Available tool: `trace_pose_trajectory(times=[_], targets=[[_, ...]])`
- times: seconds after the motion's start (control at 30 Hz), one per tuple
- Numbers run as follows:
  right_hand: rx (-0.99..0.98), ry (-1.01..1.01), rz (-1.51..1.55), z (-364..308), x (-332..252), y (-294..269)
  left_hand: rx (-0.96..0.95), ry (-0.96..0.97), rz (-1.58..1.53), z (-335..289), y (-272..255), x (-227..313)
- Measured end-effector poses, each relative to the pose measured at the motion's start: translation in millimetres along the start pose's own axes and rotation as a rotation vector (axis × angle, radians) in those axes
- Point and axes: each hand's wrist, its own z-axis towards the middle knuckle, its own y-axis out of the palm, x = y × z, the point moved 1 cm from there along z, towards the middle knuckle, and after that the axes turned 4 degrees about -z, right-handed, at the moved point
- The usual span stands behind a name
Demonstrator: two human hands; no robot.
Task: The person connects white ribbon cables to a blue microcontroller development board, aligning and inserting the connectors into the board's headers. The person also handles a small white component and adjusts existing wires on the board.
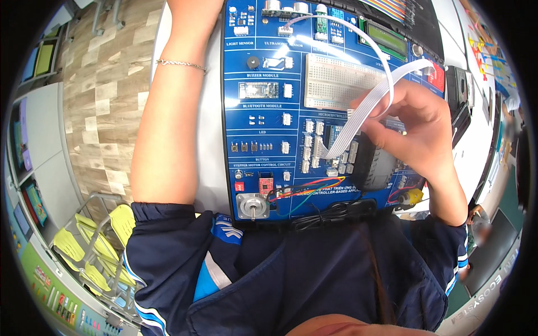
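Note:
A blue electronics training board (pixel 235 131) lies open in its black case before me. My right hand (pixel 417 126) is closed over the board's middle, thumb and fingertips pinching the plug end of a thin white cable (pixel 367 38). That cable arches from a white socket (pixel 285 31) in the ultrasonic sensor area. Passing in front of my fingers, a flat white ribbon cable (pixel 361 115) runs down to a group of small white sockets (pixel 308 148). At the top edge, my left hand (pixel 196 7) is cut off beside the board; its fingers are out of sight.
A white breadboard (pixel 336 84) and a green display (pixel 385 40) fill the board's upper part. Near my body are a stepper motor (pixel 252 206), coloured wires (pixel 314 187), black cables (pixel 330 215) and a yellow motor (pixel 413 197). Yellow-green chairs (pixel 92 246) stand left; blurred people appear right.

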Motion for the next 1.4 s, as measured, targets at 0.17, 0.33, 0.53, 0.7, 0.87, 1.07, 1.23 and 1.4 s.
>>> trace_pose_trajectory(times=[0.17,0.33,0.53,0.7,0.87,1.07,1.23,1.4], targets=[[-0.088,-0.013,-0.133,2,-8,12,0.024,-0.01,0.023,-3,-1,8],[-0.08,-0.052,-0.32,7,-11,15,0.053,-0.052,0.053,-3,1,10],[-0.172,0.085,-0.433,5,-19,12,0.025,-0.034,-0.055,-2,2,0],[-0.117,0.085,-0.388,5,-23,19,0.038,0.007,0.0,-5,3,10],[-0.122,0.159,-0.332,4,-27,21,0.051,0.007,-0.003,-1,2,2],[-0.128,0.122,-0.278,5,-26,20,0.058,-0.055,-0.046,-2,7,4],[-0.15,0.074,-0.329,3,-26,16,0.049,-0.041,-0.019,-1,7,3],[-0.046,0.055,-0.323,-3,-21,21,0.027,-0.019,0.024,-4,3,9]])
